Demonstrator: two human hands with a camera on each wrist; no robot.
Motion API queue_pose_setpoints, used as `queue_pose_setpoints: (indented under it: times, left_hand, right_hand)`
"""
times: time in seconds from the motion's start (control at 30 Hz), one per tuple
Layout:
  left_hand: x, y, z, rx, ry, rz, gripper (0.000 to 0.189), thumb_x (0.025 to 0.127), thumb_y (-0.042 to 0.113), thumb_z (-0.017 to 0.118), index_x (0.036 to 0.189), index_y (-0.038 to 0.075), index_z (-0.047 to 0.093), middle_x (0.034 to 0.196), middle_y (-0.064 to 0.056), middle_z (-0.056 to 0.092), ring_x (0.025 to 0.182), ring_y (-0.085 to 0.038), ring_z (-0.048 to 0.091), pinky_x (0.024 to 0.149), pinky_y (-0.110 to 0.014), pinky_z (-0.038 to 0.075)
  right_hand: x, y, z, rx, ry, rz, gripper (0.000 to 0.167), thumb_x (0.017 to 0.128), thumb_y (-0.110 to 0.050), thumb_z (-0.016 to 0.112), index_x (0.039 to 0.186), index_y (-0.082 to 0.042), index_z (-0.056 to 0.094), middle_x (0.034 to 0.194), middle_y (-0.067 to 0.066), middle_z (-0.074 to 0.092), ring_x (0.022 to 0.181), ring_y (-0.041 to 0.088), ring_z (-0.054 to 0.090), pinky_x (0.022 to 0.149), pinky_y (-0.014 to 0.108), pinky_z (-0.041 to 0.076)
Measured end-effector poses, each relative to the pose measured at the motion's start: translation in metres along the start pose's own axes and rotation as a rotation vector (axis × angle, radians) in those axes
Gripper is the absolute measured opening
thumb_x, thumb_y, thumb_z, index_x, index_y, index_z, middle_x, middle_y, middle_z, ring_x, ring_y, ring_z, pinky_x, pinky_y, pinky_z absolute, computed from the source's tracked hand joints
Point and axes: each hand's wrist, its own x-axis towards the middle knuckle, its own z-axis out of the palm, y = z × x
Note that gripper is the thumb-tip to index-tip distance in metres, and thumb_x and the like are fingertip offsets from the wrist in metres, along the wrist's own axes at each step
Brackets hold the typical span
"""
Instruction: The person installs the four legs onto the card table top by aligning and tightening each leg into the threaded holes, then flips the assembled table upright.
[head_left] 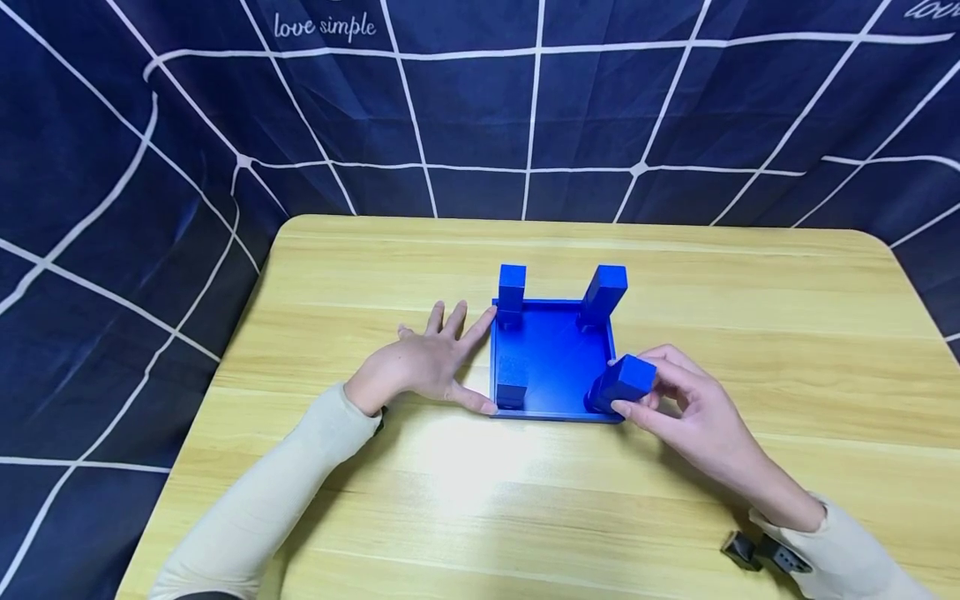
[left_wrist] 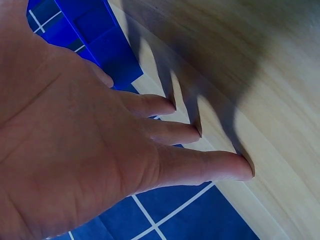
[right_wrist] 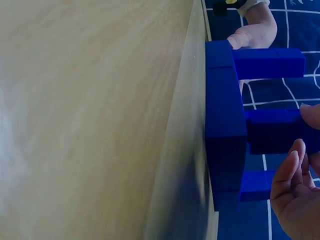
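Note:
A blue square panel with a raised rim point(head_left: 551, 358) lies on the wooden table, with several blue square posts standing up at its corners. In the head view my right hand point(head_left: 701, 408) pinches the near right post point(head_left: 626, 383) between thumb and fingers; this post leans to the right. My left hand point(head_left: 427, 362) is spread at the panel's left side, its thumb and index finger touching the edge. The left wrist view shows the left hand's point(left_wrist: 100, 145) other fingers straight, their tips on the tabletop. From the right wrist, the pinched post point(right_wrist: 275, 131) rises from the panel's corner.
The light wooden tabletop point(head_left: 375, 517) extends around the panel on all sides. A dark blue curtain with white grid lines point(head_left: 472, 117) hangs behind and to the left. A small black device point(head_left: 780, 554) sits at the right wrist.

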Motion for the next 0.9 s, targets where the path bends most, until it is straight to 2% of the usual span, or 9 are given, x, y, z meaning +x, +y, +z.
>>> queue_pose_setpoints:
  times: [0.13,0.17,0.3,0.43,0.57,0.73,0.8,0.9]
  left_hand:
    - [0.0007,-0.0006,-0.0003,-0.002,-0.003,-0.002,0.140,0.082,0.090,0.069,0.169,0.038,-0.028,0.180,-0.018,-0.017,0.161,-0.051,-0.013,0.111,-0.089,0.019]
    - [0.0008,-0.0007,-0.0004,-0.002,-0.003,-0.002,0.140,0.082,0.090,0.069,0.168,0.038,-0.028,0.180,-0.018,-0.017,0.161,-0.051,-0.013,0.111,-0.089,0.019]
    - [0.0012,-0.0007,-0.0013,-0.006,-0.004,-0.002,0.140,0.082,0.090,0.068,0.168,0.038,-0.029,0.180,-0.018,-0.017,0.161,-0.051,-0.013,0.111,-0.089,0.018]
    - [0.0010,-0.0006,-0.0018,-0.005,-0.003,-0.001,0.140,0.082,0.090,0.069,0.169,0.038,-0.028,0.180,-0.018,-0.017,0.161,-0.051,-0.013,0.111,-0.089,0.018]
    - [0.0010,-0.0008,-0.0014,0.000,-0.004,0.001,0.140,0.082,0.090,0.068,0.169,0.038,-0.028,0.180,-0.018,-0.017,0.161,-0.051,-0.012,0.111,-0.089,0.019]
    - [0.0005,-0.0011,-0.0006,-0.004,-0.005,0.000,0.140,0.082,0.090,0.069,0.168,0.038,-0.029,0.180,-0.018,-0.017,0.161,-0.051,-0.013,0.111,-0.089,0.018]
    - [0.0000,-0.0009,-0.0005,-0.004,-0.004,0.000,0.140,0.082,0.090,0.069,0.168,0.038,-0.029,0.180,-0.018,-0.017,0.161,-0.052,-0.013,0.111,-0.089,0.018]
    - [-0.0010,-0.0004,-0.0004,0.000,-0.002,0.001,0.140,0.082,0.090,0.069,0.169,0.038,-0.028,0.180,-0.018,-0.017,0.161,-0.052,-0.012,0.111,-0.090,0.019]
  right_hand:
    - [0.0025,-0.0017,0.0000,-0.030,-0.017,0.009,0.053,0.090,0.001,0.089,0.138,-0.013,0.072,0.103,-0.001,0.063,0.079,0.016,0.059,0.067,0.025,0.051]
    - [0.0031,-0.0020,0.0000,-0.036,-0.020,0.012,0.053,0.090,0.000,0.090,0.138,-0.015,0.072,0.102,-0.001,0.063,0.078,0.016,0.059,0.066,0.025,0.050]
    - [0.0042,-0.0028,-0.0005,-0.030,-0.014,0.038,0.047,0.088,-0.002,0.093,0.127,-0.019,0.074,0.095,0.000,0.063,0.076,0.018,0.059,0.066,0.027,0.049]
    - [0.0029,-0.0025,0.0000,-0.026,0.001,0.071,0.042,0.086,-0.003,0.094,0.119,-0.017,0.072,0.085,0.002,0.062,0.071,0.018,0.061,0.064,0.028,0.046]
    - [0.0021,-0.0013,0.0001,-0.018,0.003,0.035,0.038,0.086,0.002,0.092,0.112,-0.015,0.071,0.079,0.001,0.061,0.068,0.017,0.060,0.062,0.028,0.044]
    - [0.0031,0.0012,-0.0001,-0.024,0.012,-0.034,0.040,0.084,0.007,0.091,0.108,-0.018,0.071,0.094,-0.002,0.063,0.069,0.016,0.053,0.059,0.031,0.041]
    - [0.0032,0.0019,-0.0002,-0.029,0.016,-0.036,0.041,0.084,0.007,0.091,0.110,-0.020,0.072,0.101,-0.003,0.064,0.069,0.016,0.051,0.058,0.032,0.040]
    - [0.0022,0.0022,-0.0005,-0.028,0.015,-0.024,0.043,0.085,0.006,0.091,0.114,-0.020,0.073,0.102,-0.003,0.065,0.067,0.016,0.051,0.057,0.032,0.040]
